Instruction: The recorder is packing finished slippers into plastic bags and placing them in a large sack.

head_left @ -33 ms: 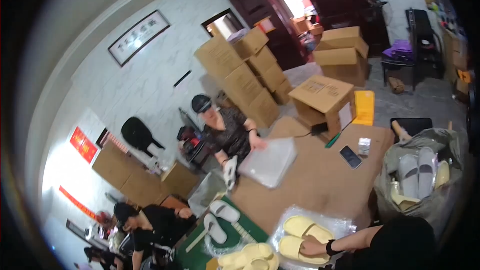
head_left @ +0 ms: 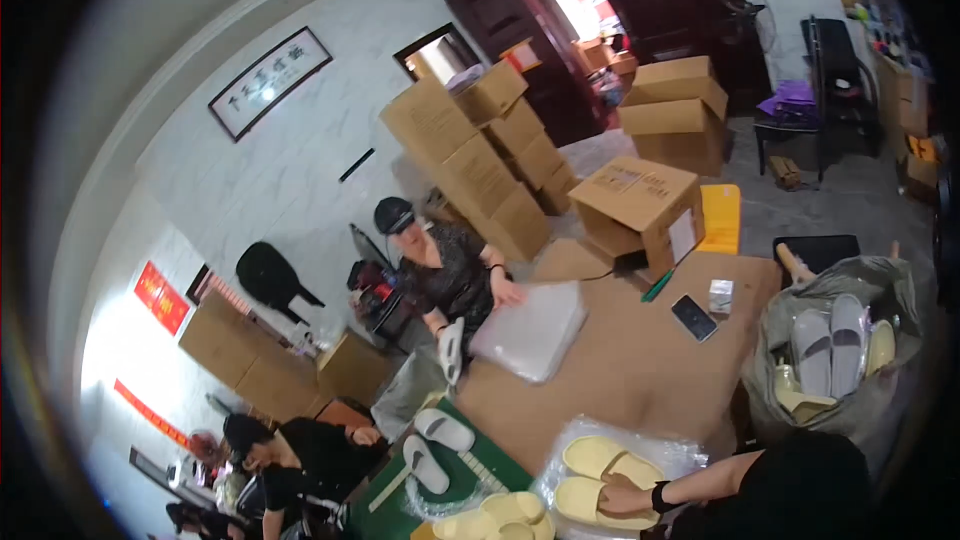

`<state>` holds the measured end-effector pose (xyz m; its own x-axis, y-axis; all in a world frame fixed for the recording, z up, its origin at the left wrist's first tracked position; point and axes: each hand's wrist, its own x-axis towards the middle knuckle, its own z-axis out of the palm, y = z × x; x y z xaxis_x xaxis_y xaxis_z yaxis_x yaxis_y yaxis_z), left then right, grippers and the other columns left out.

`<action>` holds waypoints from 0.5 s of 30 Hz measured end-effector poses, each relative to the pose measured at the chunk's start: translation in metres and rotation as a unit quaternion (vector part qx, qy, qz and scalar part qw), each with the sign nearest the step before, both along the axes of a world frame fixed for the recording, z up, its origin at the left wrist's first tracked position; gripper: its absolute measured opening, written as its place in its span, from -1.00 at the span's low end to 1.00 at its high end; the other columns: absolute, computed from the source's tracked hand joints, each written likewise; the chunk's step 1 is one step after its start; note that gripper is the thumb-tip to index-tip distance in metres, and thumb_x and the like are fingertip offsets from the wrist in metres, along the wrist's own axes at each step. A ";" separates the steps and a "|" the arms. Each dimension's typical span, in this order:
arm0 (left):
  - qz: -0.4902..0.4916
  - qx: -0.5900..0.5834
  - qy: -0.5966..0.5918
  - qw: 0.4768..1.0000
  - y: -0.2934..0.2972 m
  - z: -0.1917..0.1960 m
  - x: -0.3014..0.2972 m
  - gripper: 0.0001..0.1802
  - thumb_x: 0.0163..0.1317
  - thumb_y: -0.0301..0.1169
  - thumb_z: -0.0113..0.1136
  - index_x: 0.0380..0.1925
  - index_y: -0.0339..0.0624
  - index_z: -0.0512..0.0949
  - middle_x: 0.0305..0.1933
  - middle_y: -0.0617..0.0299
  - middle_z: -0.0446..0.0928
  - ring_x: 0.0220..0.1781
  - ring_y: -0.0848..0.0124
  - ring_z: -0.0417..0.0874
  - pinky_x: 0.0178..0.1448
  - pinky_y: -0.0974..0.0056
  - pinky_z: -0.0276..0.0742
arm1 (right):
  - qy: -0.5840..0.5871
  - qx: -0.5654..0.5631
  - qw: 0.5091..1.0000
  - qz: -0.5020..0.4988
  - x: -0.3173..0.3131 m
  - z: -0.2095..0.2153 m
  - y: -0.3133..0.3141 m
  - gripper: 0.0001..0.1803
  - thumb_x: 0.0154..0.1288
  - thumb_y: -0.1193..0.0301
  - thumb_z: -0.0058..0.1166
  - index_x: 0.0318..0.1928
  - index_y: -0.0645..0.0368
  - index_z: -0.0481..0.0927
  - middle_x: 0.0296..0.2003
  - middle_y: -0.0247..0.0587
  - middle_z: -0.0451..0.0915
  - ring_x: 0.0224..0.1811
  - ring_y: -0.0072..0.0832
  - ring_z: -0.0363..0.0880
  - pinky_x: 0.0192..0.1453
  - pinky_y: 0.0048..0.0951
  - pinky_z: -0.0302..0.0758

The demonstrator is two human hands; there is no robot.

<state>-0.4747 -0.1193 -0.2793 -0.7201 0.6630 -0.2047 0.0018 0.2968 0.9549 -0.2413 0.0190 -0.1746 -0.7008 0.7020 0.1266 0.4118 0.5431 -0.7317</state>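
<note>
My right hand [head_left: 625, 496] reaches in from the lower right, a dark band on its wrist. Its fingers are closed at the opening of the nearer yellow slipper [head_left: 574, 500], their tips partly hidden. Alongside lies the matching yellow slipper [head_left: 590, 454]. Both rest on a clear plastic bag [head_left: 683, 454]. More yellow slippers [head_left: 515, 513] are heaped to the left at the lower edge. Beyond them, a pair of pale slippers [head_left: 430, 464] lies on a green board [head_left: 388, 488]. My left hand does not show.
Across the brown table [head_left: 640, 370], a co-worker holds a white slipper [head_left: 452, 352] beside stacked clear bags [head_left: 533, 332]. A phone [head_left: 694, 318], small box [head_left: 721, 296] and open carton [head_left: 640, 202] sit farther back. A sack [head_left: 768, 345] of slippers stands right. Another person [head_left: 318, 455] works at left.
The whole view shifts slightly. The co-worker's white slipper has turned a little. My right hand stays at the yellow slipper.
</note>
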 end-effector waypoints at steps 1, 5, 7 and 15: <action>-0.023 -0.014 0.007 1.000 0.008 -0.004 0.003 -0.34 0.08 -0.16 0.12 0.19 -0.05 0.18 0.13 0.06 0.32 0.09 0.39 0.31 0.23 0.04 0.03 | 0.007 0.030 1.000 0.006 0.009 0.000 0.002 -0.67 -0.01 0.22 -0.07 -0.60 0.27 0.54 -0.39 0.14 0.46 -0.34 -0.04 0.44 -0.23 -0.16 0.38; -0.092 -0.071 0.047 0.992 0.035 -0.003 0.005 -0.42 0.12 -0.24 0.08 0.14 -0.16 0.22 0.08 0.04 0.34 0.04 0.36 0.34 0.16 0.12 0.14 | -0.024 -0.024 0.999 -0.005 0.034 0.021 0.020 -0.65 0.01 0.19 -0.06 -0.56 0.26 0.55 -0.39 0.12 0.44 -0.35 -0.03 0.47 -0.21 -0.18 0.40; -0.114 -0.100 0.066 0.986 0.039 0.000 0.010 -0.47 0.14 -0.28 0.06 0.11 -0.22 0.24 0.05 0.03 0.36 0.02 0.34 0.36 0.12 0.16 0.19 | 0.018 -0.021 0.999 -0.016 0.043 0.018 0.026 -0.62 0.05 0.16 -0.07 -0.49 0.27 0.56 -0.38 0.11 0.44 -0.36 -0.02 0.47 -0.21 -0.15 0.40; -0.179 -0.176 0.095 0.963 0.070 0.032 0.094 -0.59 0.19 -0.41 -0.01 0.02 -0.38 0.31 -0.03 0.01 0.39 -0.06 0.29 0.41 -0.01 0.28 0.34 | -0.018 -0.125 0.991 0.037 0.058 0.018 0.052 -0.66 0.09 0.28 -0.08 -0.20 0.24 0.51 -0.25 -0.06 0.53 -0.21 -0.21 0.51 -0.12 -0.26 0.42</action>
